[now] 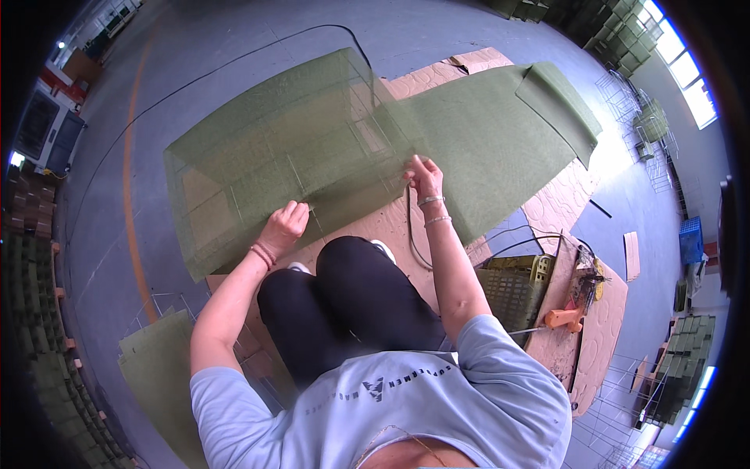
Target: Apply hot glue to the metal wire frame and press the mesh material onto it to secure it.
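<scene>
In front of my knees lies a box shape of sheer green fabric [258, 109] over a thin wire frame [295, 173]. My left hand [285, 227] is closed in a pinch on the fabric's near edge. Farther right, my right hand [424, 178] pinches the same green fabric close to its right corner. Both hands are on the near side of the box, apart from each other. A flat green fabric sheet [484, 133] extends to the right of the box, its far right end folded over.
Cardboard [558, 195] lies under the work. At right are a yellow-green plastic basket [512, 288] and an orange glue gun [564, 318] on a stained board. More green sheets [160, 375] lie at lower left. A black cable [211, 74] loops across the floor.
</scene>
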A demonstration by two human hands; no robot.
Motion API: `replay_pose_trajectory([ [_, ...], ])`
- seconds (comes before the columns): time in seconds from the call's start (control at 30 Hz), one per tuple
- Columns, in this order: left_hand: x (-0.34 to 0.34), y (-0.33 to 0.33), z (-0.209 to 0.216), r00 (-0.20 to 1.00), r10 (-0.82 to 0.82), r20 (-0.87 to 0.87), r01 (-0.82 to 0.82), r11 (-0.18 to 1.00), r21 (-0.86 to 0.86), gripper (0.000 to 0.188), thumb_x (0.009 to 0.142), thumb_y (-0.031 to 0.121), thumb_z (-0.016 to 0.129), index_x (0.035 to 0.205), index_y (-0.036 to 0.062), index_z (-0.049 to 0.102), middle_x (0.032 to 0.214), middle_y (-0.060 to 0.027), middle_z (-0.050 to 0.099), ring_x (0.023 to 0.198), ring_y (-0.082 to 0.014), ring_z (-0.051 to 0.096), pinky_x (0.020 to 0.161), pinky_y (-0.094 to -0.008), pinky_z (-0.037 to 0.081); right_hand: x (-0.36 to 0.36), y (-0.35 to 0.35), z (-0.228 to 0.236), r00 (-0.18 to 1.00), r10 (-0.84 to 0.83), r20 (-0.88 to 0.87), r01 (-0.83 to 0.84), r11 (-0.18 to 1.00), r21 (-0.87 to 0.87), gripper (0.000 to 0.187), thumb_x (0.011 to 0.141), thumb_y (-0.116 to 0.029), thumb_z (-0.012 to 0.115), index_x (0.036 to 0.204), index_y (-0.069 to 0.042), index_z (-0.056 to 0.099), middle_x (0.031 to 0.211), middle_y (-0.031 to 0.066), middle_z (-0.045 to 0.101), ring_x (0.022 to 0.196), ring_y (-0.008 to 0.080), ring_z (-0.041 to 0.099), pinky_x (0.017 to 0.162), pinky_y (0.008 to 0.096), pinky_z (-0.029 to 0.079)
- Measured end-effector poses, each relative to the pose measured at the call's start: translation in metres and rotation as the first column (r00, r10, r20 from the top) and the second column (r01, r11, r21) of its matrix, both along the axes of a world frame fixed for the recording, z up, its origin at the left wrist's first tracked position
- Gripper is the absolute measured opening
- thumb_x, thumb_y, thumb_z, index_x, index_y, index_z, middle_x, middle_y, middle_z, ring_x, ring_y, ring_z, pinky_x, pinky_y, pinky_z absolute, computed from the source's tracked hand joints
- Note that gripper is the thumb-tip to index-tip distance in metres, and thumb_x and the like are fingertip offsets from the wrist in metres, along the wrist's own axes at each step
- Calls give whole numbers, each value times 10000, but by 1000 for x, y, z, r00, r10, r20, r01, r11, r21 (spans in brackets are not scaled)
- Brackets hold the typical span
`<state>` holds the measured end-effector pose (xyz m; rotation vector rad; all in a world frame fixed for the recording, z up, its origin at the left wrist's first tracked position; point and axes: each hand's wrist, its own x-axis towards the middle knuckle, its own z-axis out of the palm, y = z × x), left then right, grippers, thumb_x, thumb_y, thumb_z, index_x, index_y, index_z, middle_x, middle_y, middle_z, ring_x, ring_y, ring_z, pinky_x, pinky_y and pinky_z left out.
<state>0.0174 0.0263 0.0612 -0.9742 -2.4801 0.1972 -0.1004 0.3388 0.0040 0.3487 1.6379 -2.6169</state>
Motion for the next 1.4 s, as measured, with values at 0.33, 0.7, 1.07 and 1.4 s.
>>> replay_pose_trajectory([
  [0.33,-2,1,2,1000,-3,-17,3,1000,-16,114,692,53,563,792,-1,559,730,-41,447,705,-141,503,530,-230,470,-6,12,-6,988,-76,-134,86,994,69,170,804,-175,642,684,-72,581,576,-20,540,449,53,466,416,186,320],
  [0.7,5,3,-3,999,-6,39,5,1000,21,144,684,51,575,818,-1,573,745,-41,470,724,-139,513,524,-227,470,-6,11,-29,988,-110,-106,118,991,70,171,817,-179,630,728,-37,595,593,13,554,477,74,464,450,196,347],
  [1.07,8,3,0,998,-35,50,33,999,44,151,679,44,578,820,-11,580,736,-36,470,717,-136,520,515,-228,470,-4,9,-41,989,-79,-124,80,997,2,172,826,-179,623,723,-44,596,602,14,563,484,76,469,458,197,357],
  [1.4,-3,0,-3,1000,-10,12,9,998,70,121,684,52,569,796,5,569,746,-37,469,733,-142,520,549,-234,478,-22,3,-42,990,-88,-114,88,996,-3,178,813,-202,638,708,-65,592,602,13,572,483,73,477,450,194,343],
])
